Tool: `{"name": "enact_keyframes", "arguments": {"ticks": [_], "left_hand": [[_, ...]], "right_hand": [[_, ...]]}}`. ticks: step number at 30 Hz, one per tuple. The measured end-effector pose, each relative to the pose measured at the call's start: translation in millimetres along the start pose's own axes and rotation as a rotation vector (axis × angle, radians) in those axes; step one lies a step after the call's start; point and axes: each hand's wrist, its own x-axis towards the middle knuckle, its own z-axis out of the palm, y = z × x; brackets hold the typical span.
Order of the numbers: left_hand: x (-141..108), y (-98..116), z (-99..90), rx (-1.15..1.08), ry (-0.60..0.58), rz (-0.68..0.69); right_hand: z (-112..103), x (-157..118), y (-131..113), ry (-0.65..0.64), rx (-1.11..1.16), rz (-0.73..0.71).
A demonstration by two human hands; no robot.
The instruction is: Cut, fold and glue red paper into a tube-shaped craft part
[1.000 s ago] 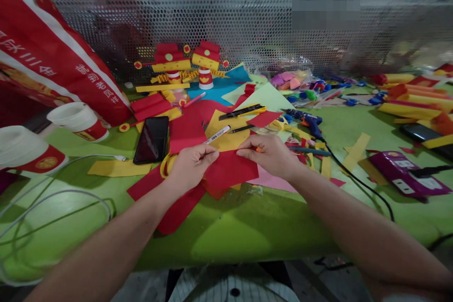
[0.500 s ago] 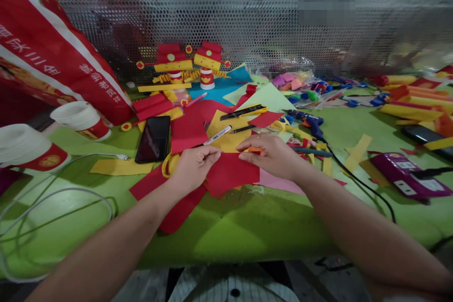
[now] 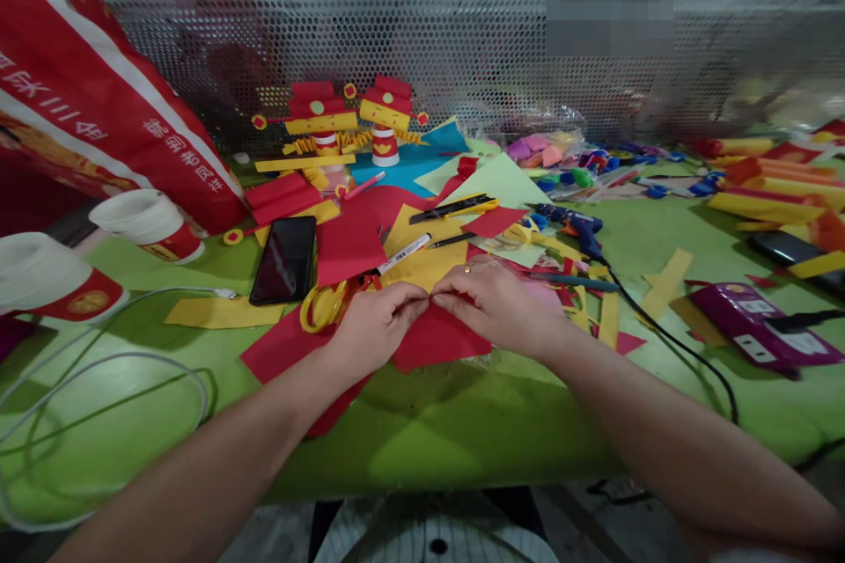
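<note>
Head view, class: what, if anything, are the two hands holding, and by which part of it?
A piece of red paper: the left hand and the right hand pinch it, close together, at its far edge.

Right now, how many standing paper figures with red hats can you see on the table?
2. The left figure stands at the back, behind a yellow strip; the right figure stands beside it, by blue paper. Behind the big red bag, I cannot see.
</note>
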Motion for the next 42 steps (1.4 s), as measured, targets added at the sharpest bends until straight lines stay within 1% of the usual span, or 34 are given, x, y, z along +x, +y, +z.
{"name": "enact_keyframes", "arguments": {"ticks": [3,7,15,19,22,27,30,33,36,38,40,42], "left_hand": [[2,1,-0.8,-0.046,0.019,-0.051],[3,1,-2.9,-0.064,-0.001,-0.087],[1,2,-1.9,0.024,-0.059,-0.028],[1,4,-3.2,0.014,-0.065,-0.029],[1,5,-6.2,-0.007,-0.071,-0.034],[4,1,-15.0,-0.02,-0.017,-0.131],[7,0,-20.3,-0.032,0.024,-0.201],[10,-1,-24.2,-0.061,0.06,-0.243],[11,-6,-25.5,-0.098,0.106,-0.289],[12,-10,-24.6,-0.159,0.153,-0.322],[12,-14,-22.7,-0.247,0.181,-0.355],[11,-16,-20.4,-0.331,0.179,-0.39]], "right_hand": [[3,-1,1,0.063,-0.025,-0.027],[5,-2,1,0.114,-0.05,-0.046],[6,-1,-4,0.072,0.021,-0.036],[7,-1,-4,0.079,0.029,-0.026],[4,-1,-3,0.067,0.06,0.009],[-7,0,8,0.08,0.238,0.129],[-13,2,19,0.077,0.325,0.177],[-16,4,31,0.076,0.408,0.227],[-13,5,42,0.161,0.526,0.305],[-9,7,45,0.26,0.665,0.342],[-5,8,43,0.31,0.85,0.344],[0,9,38,0.258,1.001,0.342]]}}
